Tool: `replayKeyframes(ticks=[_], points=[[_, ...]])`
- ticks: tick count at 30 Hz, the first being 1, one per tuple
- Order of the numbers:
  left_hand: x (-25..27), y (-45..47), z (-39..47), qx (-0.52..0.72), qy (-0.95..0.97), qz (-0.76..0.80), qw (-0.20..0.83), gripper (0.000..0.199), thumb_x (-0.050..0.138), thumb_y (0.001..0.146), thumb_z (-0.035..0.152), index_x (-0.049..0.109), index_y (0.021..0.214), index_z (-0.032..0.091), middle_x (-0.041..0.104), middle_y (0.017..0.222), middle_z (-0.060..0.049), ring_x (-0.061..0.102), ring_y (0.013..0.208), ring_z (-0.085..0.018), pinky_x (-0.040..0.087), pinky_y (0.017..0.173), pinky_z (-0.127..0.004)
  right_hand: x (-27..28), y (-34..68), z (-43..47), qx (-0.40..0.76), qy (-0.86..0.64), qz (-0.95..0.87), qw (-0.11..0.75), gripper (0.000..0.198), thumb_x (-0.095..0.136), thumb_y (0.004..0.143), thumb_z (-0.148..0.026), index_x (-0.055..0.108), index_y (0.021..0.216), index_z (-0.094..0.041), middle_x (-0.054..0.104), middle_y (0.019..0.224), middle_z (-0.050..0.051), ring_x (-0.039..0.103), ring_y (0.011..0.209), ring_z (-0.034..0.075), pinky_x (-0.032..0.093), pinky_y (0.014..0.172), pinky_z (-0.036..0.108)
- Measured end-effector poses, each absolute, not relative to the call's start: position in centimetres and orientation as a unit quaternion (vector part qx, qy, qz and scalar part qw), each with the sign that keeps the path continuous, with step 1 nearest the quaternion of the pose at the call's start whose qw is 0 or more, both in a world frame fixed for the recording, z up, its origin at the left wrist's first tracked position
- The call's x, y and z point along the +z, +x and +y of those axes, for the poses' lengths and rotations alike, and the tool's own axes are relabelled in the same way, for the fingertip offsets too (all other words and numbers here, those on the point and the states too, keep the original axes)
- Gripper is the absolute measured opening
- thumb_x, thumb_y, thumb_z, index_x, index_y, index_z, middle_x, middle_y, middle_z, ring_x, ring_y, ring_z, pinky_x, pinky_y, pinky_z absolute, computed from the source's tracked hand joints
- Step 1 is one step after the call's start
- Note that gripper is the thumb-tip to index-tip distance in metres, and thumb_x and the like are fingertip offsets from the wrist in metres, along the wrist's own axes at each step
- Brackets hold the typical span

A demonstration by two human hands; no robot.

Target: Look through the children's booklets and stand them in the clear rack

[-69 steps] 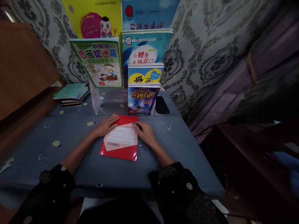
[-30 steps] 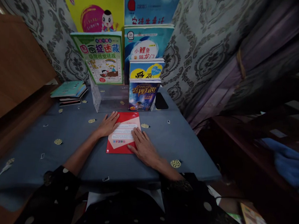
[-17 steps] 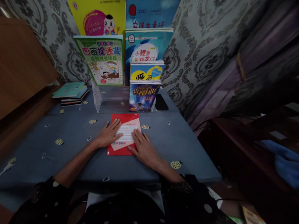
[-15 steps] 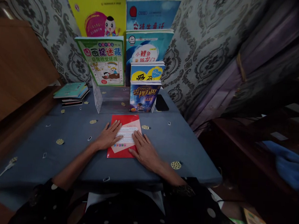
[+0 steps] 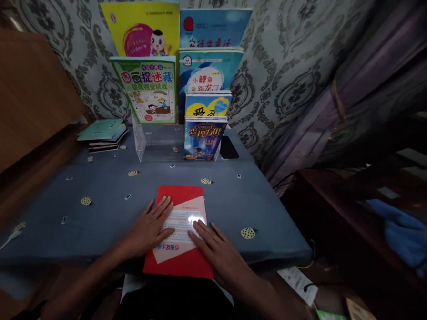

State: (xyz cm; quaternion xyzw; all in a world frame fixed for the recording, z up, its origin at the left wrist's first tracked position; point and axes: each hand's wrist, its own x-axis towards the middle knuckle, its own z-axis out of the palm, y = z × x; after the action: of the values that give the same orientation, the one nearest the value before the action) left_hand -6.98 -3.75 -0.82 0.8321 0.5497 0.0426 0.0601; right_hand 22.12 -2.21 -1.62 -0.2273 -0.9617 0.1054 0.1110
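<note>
A red book [image 5: 180, 196] with a pale slanted text panel lies closed at the table's front edge, its printing upside down to me. My left hand [image 5: 151, 228] rests on the book's left side, fingers stretched out over the cover. On its right side lies my right hand [image 5: 214, 248], also flat, with the fingertips near a bright glare spot. Behind the book stands a clear acrylic rack [image 5: 156, 152]. It holds a green picture book [image 5: 152, 90] on the left and a dark blue book [image 5: 203, 138] at the lower right.
More books stand higher in the rack, among them a yellow book [image 5: 141, 27] and a teal book [image 5: 211, 67]. A stack of thin books [image 5: 103, 133] lies at the back left of the blue tablecloth [image 5: 105, 183]. A black phone [image 5: 229, 148] lies right of the rack.
The red book has slid toward me, away from the rack, to the table's front edge. Both hands moved back with it, still flat on its cover.
</note>
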Motion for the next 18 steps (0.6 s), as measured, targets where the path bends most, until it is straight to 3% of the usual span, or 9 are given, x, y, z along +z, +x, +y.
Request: replayKeyframes(ticks=[2,4,8,11,14,18], points=[[-0.7,-6.9,-4.3,0.049,0.833,0.546,0.071,0.070,0.026,0.104,0.057,0.004,0.161,0.023,0.016,0.166,-0.010,0.013,0.155,-0.024,0.014,0.124,-0.049,-1.7,22.3,-2.1,0.111,-0.226,-0.959,0.127,0.078,0.062,0.086,-0.011,0.030,0.157,-0.020,0.038,0.159,0.014,0.033,0.148,0.028,0.031,0.120,0.052],[-0.3,-7.1,-4.5,0.056,0.834,0.540,0.095,0.070,0.028,0.103,0.057,0.006,0.161,0.024,0.016,0.166,-0.009,0.013,0.155,-0.024,0.015,0.124,-0.050,-1.7,22.4,-1.7,0.120,-0.224,-0.956,0.150,0.063,0.061,0.090,-0.016,0.043,0.150,-0.022,0.048,0.152,0.013,0.043,0.143,0.028,0.036,0.117,0.052],[1.0,-7.9,-4.1,0.088,0.822,0.529,0.192,0.067,0.031,0.102,0.058,0.023,0.159,0.022,0.021,0.165,-0.007,0.018,0.154,-0.023,0.015,0.125,-0.050,-0.4,22.0,-0.3,0.147,-0.201,-0.951,0.181,0.038,0.063,0.093,-0.027,0.063,0.131,-0.024,0.066,0.133,0.011,0.057,0.128,0.027,0.050,0.103,0.047],[2.2,-8.9,-3.6,0.155,0.795,0.516,0.279,0.062,0.030,0.101,0.060,0.046,0.149,0.023,0.037,0.159,-0.007,0.030,0.150,-0.024,0.013,0.125,-0.052,1.4,21.5,0.7,0.174,-0.164,-0.944,0.228,0.028,0.060,0.096,-0.028,0.068,0.123,-0.022,0.071,0.122,0.011,0.062,0.117,0.024,0.057,0.090,0.039],[3.3,-9.9,-3.2,0.264,0.748,0.498,0.350,0.064,0.025,0.100,0.064,0.069,0.127,0.025,0.060,0.142,-0.006,0.046,0.141,-0.028,0.012,0.125,-0.056,3.2,20.7,1.7,0.211,-0.127,-0.910,0.335,0.027,0.053,0.101,-0.030,0.069,0.120,-0.021,0.074,0.113,0.011,0.066,0.104,0.021,0.058,0.085,0.036],[3.4,-10.1,-2.7,0.437,0.649,0.483,0.394,0.072,0.023,0.096,0.071,0.074,0.116,0.023,0.068,0.132,-0.007,0.050,0.137,-0.031,0.018,0.124,-0.054,4.9,19.6,3.8,0.277,-0.183,-0.838,0.433,0.025,0.058,0.098,-0.038,0.073,0.108,-0.022,0.076,0.095,0.007,0.070,0.087,0.019,0.057,0.079,0.034]])
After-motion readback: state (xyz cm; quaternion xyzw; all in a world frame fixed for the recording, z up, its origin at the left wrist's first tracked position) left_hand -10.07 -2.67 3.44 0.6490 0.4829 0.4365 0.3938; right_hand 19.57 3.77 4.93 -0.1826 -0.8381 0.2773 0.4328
